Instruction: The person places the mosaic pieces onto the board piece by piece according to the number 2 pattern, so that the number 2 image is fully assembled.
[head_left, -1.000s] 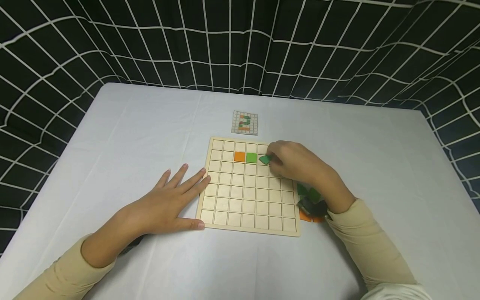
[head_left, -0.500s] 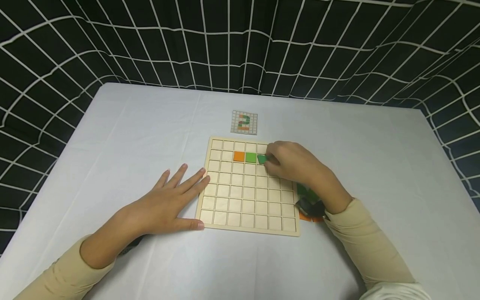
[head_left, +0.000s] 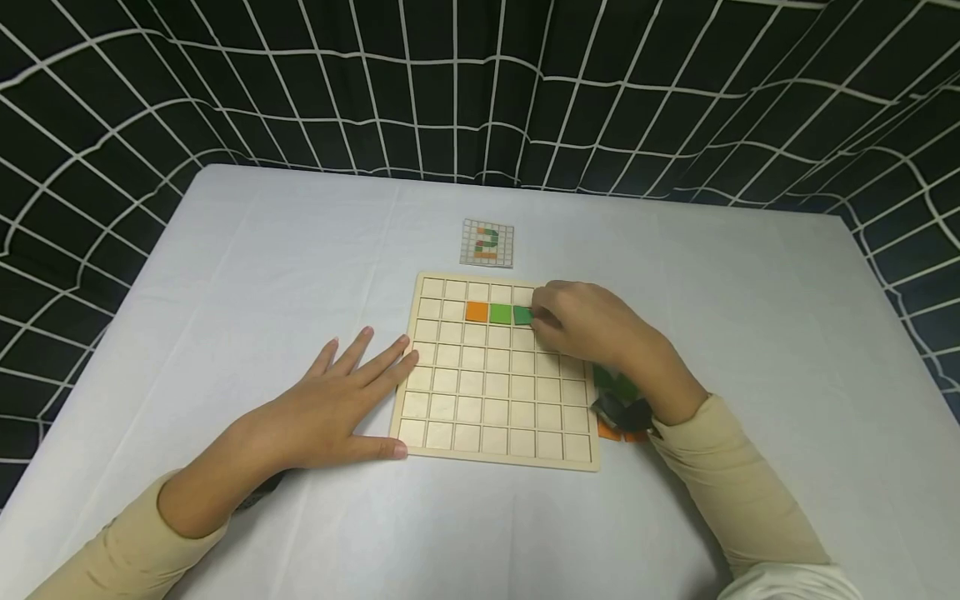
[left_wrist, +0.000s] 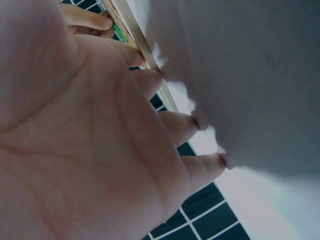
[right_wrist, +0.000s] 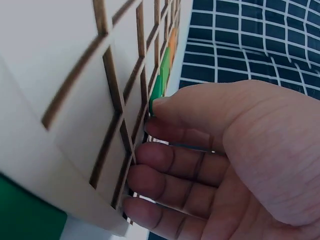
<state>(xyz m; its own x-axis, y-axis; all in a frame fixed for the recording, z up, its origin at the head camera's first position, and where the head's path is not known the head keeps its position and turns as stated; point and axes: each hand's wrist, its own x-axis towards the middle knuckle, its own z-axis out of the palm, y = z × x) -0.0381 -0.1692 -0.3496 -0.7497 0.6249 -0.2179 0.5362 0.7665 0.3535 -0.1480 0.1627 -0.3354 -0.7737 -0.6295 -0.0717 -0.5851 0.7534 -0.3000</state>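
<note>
A pale wooden grid board point(head_left: 483, 383) lies flat on the table. In its second row an orange square tile point(head_left: 477, 312) sits beside a light green square tile point(head_left: 500, 313). Immediately right of these, my right hand point(head_left: 588, 321) pinches a dark green tile point(head_left: 522, 316) at its cell; the fingers hide part of it. From the right wrist, thumb and forefinger are at the dark green tile's edge point(right_wrist: 156, 94). My left hand point(head_left: 326, 417) lies spread, fingers straight, with thumb and two fingers touching the board's left edge.
A small card point(head_left: 487, 243) with a coloured grid pattern lies beyond the board. Loose green tiles point(head_left: 606, 379) and orange tiles point(head_left: 609, 431) are at the board's right edge, partly hidden by the right wrist and its dark camera point(head_left: 621, 412). A black curtain point(head_left: 420, 92) with white lines surrounds the white table.
The dark green tile, askew one second ago, has turned and moved slightly left, now lined up beside the light green tile. My left hand stays in place.
</note>
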